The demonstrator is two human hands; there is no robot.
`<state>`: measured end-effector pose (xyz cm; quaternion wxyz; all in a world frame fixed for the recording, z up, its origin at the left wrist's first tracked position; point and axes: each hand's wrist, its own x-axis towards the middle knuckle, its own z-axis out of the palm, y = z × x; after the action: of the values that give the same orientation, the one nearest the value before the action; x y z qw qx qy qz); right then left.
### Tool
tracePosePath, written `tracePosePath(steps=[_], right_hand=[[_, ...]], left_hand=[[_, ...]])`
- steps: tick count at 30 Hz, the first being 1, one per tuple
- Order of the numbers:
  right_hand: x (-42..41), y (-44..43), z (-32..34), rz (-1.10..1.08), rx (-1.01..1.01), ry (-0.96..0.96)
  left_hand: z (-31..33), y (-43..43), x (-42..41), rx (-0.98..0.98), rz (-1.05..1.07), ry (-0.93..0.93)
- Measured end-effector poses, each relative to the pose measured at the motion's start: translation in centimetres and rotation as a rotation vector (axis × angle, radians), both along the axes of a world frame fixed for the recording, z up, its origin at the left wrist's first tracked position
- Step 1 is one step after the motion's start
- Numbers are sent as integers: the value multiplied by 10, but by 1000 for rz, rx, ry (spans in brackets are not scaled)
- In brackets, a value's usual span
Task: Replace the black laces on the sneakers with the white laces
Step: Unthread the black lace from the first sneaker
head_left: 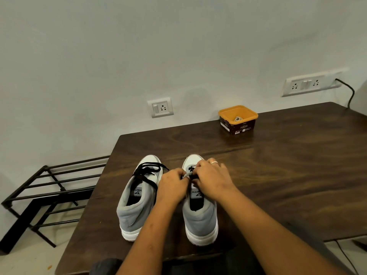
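Two grey and white sneakers stand side by side on the dark wooden table (278,165), toes pointing away from me. The left sneaker (137,199) carries a loose black lace (147,173) across its front. Over the right sneaker (199,217) both hands meet. My left hand (173,185) and my right hand (212,179) have curled fingers that pinch the black lace (191,169) of that shoe near its upper eyelets. Most of this lace is hidden under the hands. A white lace (237,118) lies in an orange tub (238,119) at the back.
The orange tub stands near the table's far edge by the wall. A black metal rack (45,195) sits on the floor left of the table. Wall sockets (160,107) are mounted behind, and a black cable (349,94) hangs at the far right.
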<state>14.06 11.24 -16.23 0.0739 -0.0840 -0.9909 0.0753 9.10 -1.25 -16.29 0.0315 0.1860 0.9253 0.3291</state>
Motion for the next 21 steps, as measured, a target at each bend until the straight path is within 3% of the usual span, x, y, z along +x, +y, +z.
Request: tracePosePath(steps=[2,5,7,10,11,12,14,18,20,21], right_hand=[[0,-4,-1,-30,-74,126],[-3,3,7,-163,-472,271],[-6,19,16,-355,-929,491],[-1,43,31,-701,-1783,793],[1,45,31,-750,-1930,812],[1,44,30,-762,-1948,780],[0,35,28,-621,-1683,661],[-1,17,21,-53,-673,129],[0,9,14,7,-242,-78],[1,6,11,-5,-127,-76]], left_hand=[[0,-1,0,14,4,-5],[-1,-3,-1,29,14,-21],[-1,-3,-2,36,26,-37],[-2,-1,-1,22,36,-60],[-1,0,0,16,34,-66],[-1,0,0,13,31,-71],[-1,1,0,21,31,-79],[2,0,1,42,26,-84],[2,-1,2,60,29,-90],[2,-1,3,73,33,-92]])
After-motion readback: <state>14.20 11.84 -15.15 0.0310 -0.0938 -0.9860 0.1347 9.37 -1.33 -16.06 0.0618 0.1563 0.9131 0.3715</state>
